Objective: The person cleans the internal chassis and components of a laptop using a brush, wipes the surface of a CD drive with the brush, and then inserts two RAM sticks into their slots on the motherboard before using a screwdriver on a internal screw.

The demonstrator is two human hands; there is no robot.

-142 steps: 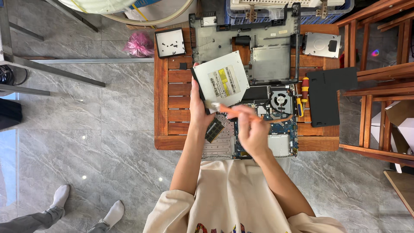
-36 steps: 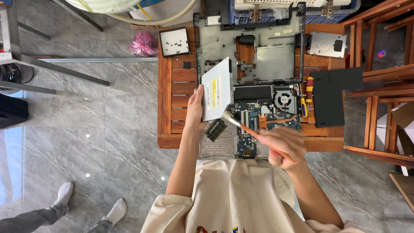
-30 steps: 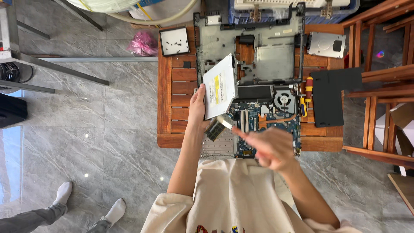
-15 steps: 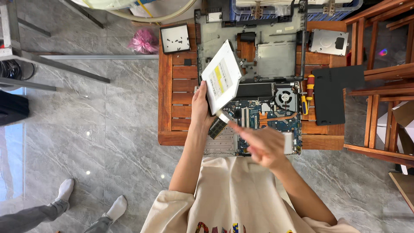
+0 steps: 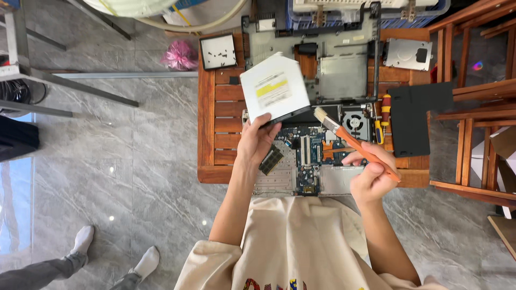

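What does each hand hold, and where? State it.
Left hand grips the white optical drive by its lower edge. Right hand holds the orange-handled brush near the handle's end.

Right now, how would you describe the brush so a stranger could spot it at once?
Start at the slatted brown wooden table carrying the opened laptop circuit board. Above the board's right half, the right hand holds the orange-handled paintbrush, pale bristles pointing up-left toward the white flat drive in the left hand. Unlike the red-and-yellow screwdriver nearby, it ends in bristles.
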